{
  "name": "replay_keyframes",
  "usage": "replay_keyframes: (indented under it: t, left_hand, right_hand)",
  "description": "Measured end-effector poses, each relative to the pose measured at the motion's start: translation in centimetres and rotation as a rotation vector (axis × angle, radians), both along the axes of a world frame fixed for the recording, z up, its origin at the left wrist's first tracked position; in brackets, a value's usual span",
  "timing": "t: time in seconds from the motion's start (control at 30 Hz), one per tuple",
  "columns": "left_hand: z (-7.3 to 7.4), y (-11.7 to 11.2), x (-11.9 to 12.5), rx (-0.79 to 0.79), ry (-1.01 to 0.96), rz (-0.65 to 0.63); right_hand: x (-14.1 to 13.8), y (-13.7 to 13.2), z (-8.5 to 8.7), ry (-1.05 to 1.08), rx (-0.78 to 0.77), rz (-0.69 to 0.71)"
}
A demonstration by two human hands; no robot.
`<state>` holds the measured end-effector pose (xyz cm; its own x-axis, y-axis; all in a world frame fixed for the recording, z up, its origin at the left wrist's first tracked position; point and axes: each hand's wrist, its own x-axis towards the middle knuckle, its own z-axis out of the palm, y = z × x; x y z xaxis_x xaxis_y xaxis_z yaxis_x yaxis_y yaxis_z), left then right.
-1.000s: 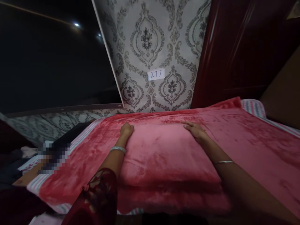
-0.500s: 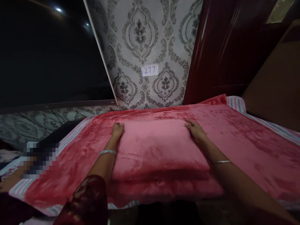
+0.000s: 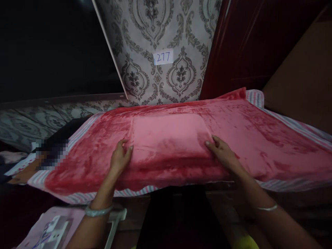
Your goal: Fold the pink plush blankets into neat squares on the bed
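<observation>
Folded blanket [image 3: 168, 131] between loose-fingered left hand [image 3: 119, 158] and right hand [image 3: 223, 152], pinch unclear, seems to be getting straightened, so needs soft, even tugs.

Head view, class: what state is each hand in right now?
Left hand: open, at the left edge of the folded pink cloth.
Right hand: at its right edge; whether it grips cannot be told.

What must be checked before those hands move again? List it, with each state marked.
1. Left hand at the left edge of the folded pink cloth: ok.
2. Right hand at its right edge: ok.
3. Firm grip on both sides: cannot tell.
4. Folded pink cloth lying on the red spread: ok.
5. Red spread flat throughout: not ok, its far edge rises near the striped border.
6. Underside of the folded pink cloth smooth: cannot tell, hidden.
</observation>
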<state>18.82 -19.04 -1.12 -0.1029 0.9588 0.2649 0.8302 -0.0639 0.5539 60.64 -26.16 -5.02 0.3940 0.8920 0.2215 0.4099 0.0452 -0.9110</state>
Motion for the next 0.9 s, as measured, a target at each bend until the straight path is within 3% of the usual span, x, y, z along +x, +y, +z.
replay_keyframes:
  t: [0.2,0.3,0.47,0.6,0.73,0.83,0.9]
  left_hand:
    - [-1.0,-1.6,1.1,0.018,0.094,0.190]
    - [-1.6,-1.5,0.5,0.080,-0.006,0.156]
    - [-2.2,-1.3,-0.1,0.169,-0.233,0.062]
    - [-2.7,-2.7,-0.6,0.321,-0.203,0.021]
    - [-3.6,-4.5,-1.9,0.501,0.096,-0.194]
    - [-3.9,-4.6,-2.9,0.435,0.303,-0.406]
    - [-3.9,-4.1,-3.5,0.365,0.369,-0.459]
  right_hand:
    - [-0.4,-0.2,-2.7,-0.174,0.164,-0.210]
    - [-0.3,-0.6,-3.2,-0.206,0.178,-0.212]
    - [-0.9,-1.3,-2.5,-0.236,0.186,-0.211]
    - [-1.0,-2.8,-2.6,-0.397,0.330,-0.177]
    - [-0.6,-4.1,-3.7,-0.624,0.371,0.055]
    - [-0.3,-4.2,-4.3,-0.697,0.329,0.189]
    - [0.0,-4.1,-4.4,-0.724,0.306,0.191]
